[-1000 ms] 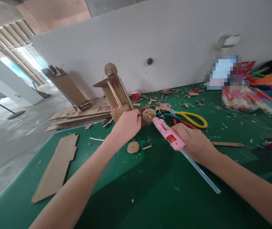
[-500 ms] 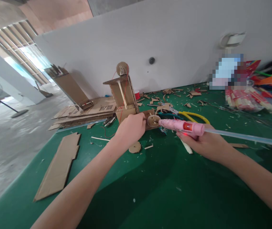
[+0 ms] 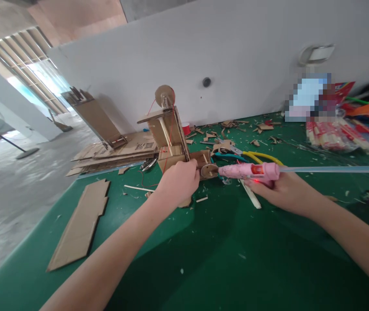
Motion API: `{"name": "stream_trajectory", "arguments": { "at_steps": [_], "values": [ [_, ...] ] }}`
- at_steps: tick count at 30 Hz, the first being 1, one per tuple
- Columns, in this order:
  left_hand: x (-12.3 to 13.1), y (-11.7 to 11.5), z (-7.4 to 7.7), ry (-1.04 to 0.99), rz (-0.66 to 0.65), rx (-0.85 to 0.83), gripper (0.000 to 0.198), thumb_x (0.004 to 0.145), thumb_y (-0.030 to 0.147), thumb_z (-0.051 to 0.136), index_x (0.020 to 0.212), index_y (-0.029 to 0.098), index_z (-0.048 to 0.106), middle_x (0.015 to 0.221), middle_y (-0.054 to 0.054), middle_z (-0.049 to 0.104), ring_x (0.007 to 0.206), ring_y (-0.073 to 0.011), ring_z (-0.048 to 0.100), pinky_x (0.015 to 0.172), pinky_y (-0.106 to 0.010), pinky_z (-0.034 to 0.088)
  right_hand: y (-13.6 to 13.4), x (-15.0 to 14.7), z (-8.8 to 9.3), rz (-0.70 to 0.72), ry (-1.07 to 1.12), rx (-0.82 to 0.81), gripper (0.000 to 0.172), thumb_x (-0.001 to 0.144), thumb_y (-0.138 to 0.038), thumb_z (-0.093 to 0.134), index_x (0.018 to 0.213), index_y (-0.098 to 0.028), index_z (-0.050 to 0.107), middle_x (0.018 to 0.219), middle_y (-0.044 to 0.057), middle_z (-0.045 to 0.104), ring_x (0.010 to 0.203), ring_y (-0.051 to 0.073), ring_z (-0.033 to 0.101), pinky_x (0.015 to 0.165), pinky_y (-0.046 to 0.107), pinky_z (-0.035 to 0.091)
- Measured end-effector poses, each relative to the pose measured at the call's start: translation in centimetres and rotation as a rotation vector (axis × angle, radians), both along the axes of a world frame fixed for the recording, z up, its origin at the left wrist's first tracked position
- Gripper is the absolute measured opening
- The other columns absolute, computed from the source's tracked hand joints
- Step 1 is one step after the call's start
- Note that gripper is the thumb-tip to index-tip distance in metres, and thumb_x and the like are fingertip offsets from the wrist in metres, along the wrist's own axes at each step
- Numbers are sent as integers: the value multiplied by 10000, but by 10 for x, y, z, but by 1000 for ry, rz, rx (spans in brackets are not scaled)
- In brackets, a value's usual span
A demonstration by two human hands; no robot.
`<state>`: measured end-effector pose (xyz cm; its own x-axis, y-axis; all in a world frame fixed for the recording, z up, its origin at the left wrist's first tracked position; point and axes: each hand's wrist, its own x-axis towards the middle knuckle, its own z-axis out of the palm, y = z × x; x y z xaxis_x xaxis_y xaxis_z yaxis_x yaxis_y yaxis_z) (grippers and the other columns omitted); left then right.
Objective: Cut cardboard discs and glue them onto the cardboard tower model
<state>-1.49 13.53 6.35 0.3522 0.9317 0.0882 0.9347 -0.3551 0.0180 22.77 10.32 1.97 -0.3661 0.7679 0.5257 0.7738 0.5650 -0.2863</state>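
My right hand point(image 3: 284, 188) is wrapped round a pink glue gun point(image 3: 243, 171), with a long clear glue stick point(image 3: 330, 169) out of its back and a red light glowing below. Its nozzle meets, or nearly meets, the centre of a small cardboard disc point(image 3: 208, 172) on the low part of a cardboard model point(image 3: 171, 157). Closed fingers of my left hand point(image 3: 179, 181) grip the model next to that disc. The model has an upright tower, a wooden stick, red string and a cardboard wheel point(image 3: 165, 96) on top. Under my left hand, a loose disc point(image 3: 186, 203) is mostly hidden.
Yellow-handled pliers point(image 3: 259, 156) and cardboard scraps point(image 3: 233, 124) lie behind the glue gun. A notched cardboard sheet point(image 3: 80, 224) rests at left on the green table point(image 3: 204, 259). Stacked cardboard point(image 3: 132, 144) is at back left, packaged sticks point(image 3: 327, 134) at right.
My left hand and the model's small disc have shifted slightly right and down, and the tower leans a bit more left. The glue gun has levelled, its stick swinging up at the back.
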Motion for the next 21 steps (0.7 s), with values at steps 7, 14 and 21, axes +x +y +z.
{"name": "stream_trajectory", "arguments": {
  "at_steps": [7,14,21],
  "values": [
    [-3,0,-4,24,-5,1,273,909,249,317,931,154,572,747,-119,658,635,-245,647,524,-314,442,-3,-6,2,3,19,-160,311,862,-329,509,576,-223,449,459,-47,476,388,106,454,353,237,347],
    [-2,0,2,39,36,5,280,922,270,320,948,169,579,780,-114,672,665,-244,655,543,-306,446,-6,-8,1,18,58,-159,267,861,-329,518,623,-222,462,523,-44,509,417,102,462,392,238,348],
    [-4,6,10,-86,37,-14,280,927,266,318,974,177,579,796,-95,689,653,-204,655,559,-281,443,-4,-7,-4,61,10,-27,174,872,-375,497,823,-212,532,705,16,612,582,156,596,507,260,435]
  ]
}}
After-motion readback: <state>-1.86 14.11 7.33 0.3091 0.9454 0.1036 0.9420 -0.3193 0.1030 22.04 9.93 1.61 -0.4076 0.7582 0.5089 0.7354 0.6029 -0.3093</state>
